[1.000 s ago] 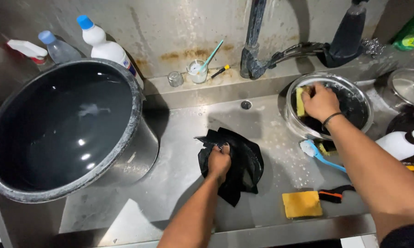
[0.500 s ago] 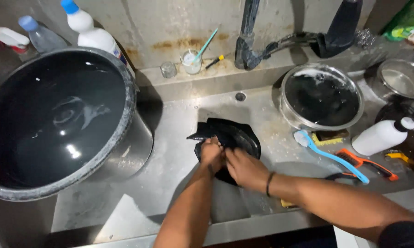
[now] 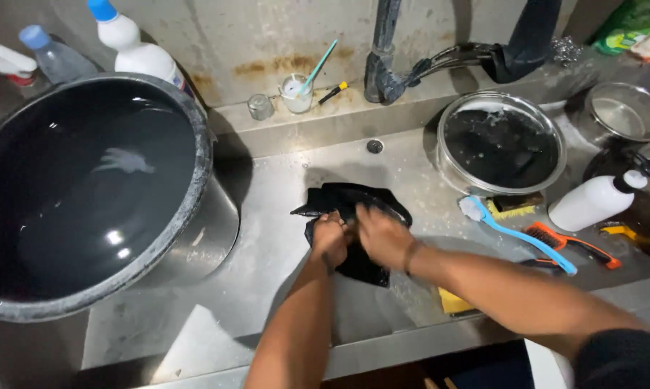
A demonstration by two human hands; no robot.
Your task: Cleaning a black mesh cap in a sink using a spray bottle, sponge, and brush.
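Black cloth (image 3: 354, 209) now under both hands; right hand (image 3: 383, 236) left bowl (image 3: 501, 144).

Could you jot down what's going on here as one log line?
left hand: gripping black cloth | right hand: on same cloth | place: steel sink | nearby: blue brush, big pot

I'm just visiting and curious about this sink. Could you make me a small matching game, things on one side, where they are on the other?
Things:
1. black cloth
2. big pot
3. blue brush
4. white bottle

Places:
A. far right, lying on its side
B. under both hands
C. left, full of dark water
D. below the steel bowl

Pairs: 1-B, 2-C, 3-D, 4-A
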